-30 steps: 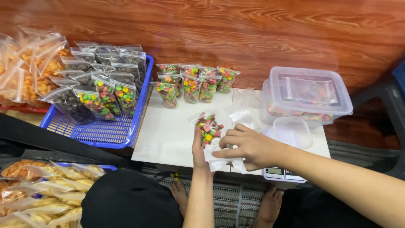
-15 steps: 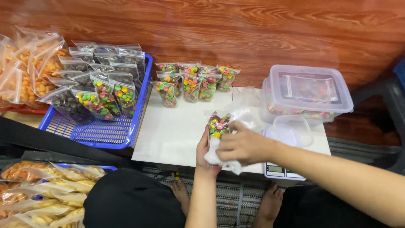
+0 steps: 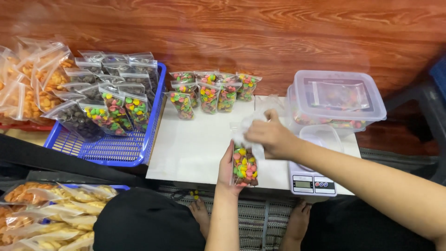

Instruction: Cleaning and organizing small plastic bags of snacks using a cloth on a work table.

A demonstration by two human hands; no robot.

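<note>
A small clear bag of multicoloured candies [image 3: 245, 166] stands upright near the front edge of a white tabletop [image 3: 190, 148]. The left hand [image 3: 228, 168] cups it from the nine o'clock side, fingers curled round its body. The right hand [image 3: 270, 136] comes in from three o'clock, fingertips pinched closed on the bag's top edge. At four o'clock, just beside the bag, sits a small white digital scale [image 3: 312, 182]. At one o'clock is a clear lidded plastic tub [image 3: 338, 101]. At eleven o'clock a row of filled candy bags [image 3: 209, 93] stands. At ten o'clock, a blue basket [image 3: 116, 149] holds more bags.
</note>
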